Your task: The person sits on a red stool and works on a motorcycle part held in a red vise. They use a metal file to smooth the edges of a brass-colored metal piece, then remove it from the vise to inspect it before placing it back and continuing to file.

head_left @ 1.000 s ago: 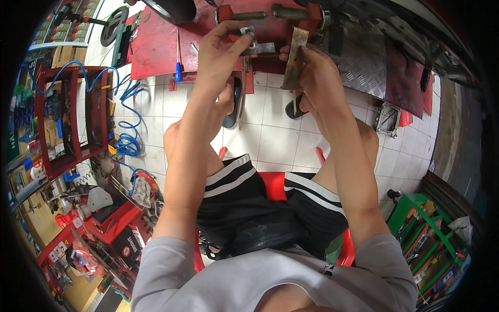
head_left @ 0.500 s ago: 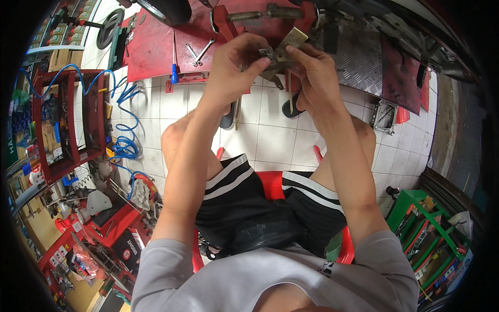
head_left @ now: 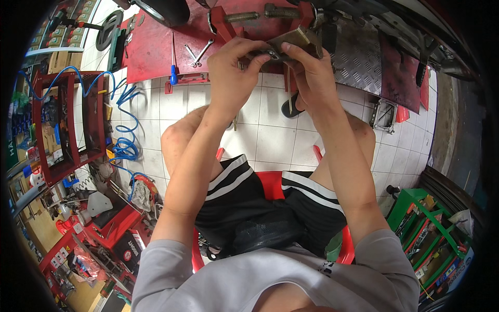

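Note:
Both my hands are raised in front of me at the edge of the red bench (head_left: 150,47). With thumb and fingers my right hand (head_left: 313,70) grips a worn, brass-coloured metal bracket (head_left: 296,39), its flat plate tilted. My left hand (head_left: 234,73) pinches the bracket's darker left end, where a small metal piece shows by the thumb tip. The fingers hide much of that end, so I cannot tell how the small piece sits. Just beyond the hands stands a red clamp (head_left: 221,27) with threaded screws.
A blue-handled screwdriver (head_left: 173,78) and wrenches (head_left: 204,53) lie on the bench to the left. A coiled blue air hose (head_left: 125,148) hangs beside a red rack (head_left: 57,125). At right are a ridged metal plate (head_left: 358,62) and a green tool rack (head_left: 410,208).
The bracket has turned in my hands, its plate now lying flatter and pointing more to the right. My left hand has tilted slightly, and its thumb has moved up a little.

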Available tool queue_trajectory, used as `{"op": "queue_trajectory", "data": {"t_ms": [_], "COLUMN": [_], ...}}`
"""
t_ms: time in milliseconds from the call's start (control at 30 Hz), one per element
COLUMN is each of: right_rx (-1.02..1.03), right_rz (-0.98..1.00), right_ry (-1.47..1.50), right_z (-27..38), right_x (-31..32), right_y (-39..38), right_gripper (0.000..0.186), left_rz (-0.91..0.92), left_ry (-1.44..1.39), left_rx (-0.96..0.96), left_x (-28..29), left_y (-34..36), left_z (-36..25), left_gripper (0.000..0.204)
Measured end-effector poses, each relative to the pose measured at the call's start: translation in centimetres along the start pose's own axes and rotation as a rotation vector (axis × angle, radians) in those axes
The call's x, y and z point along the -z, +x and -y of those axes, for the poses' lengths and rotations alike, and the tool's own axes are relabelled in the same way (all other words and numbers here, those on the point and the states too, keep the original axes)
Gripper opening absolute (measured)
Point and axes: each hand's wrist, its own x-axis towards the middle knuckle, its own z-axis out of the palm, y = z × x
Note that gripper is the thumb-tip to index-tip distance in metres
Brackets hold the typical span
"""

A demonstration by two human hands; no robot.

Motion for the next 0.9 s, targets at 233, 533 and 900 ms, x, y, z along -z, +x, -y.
{"op": "queue_trajectory", "data": {"t_ms": [233, 533, 900], "right_rx": [0.020, 0.113, 0.151], "right_rz": [0.013, 0.091, 0.107], "right_ry": [0.001, -0.019, -0.033], "right_z": [-0.1, -0.4, -1.3], "right_x": [-0.1, 0.0, -0.5], "right_y": [0.0, -0.1, -0.2], "right_gripper": [0.022, 0.022, 0.022], "left_rz": [-0.052, -0.063, -0.191], "left_ry": [-0.031, -0.208, -0.398], "left_rx": [0.015, 0.162, 0.266], "left_x": [-0.6, -0.3, -0.6], "left_y": [-0.3, -0.5, -0.4], "left_z": [0.0, 0.7, -0.6], "left_gripper": [0.017, 0.016, 0.017]}}
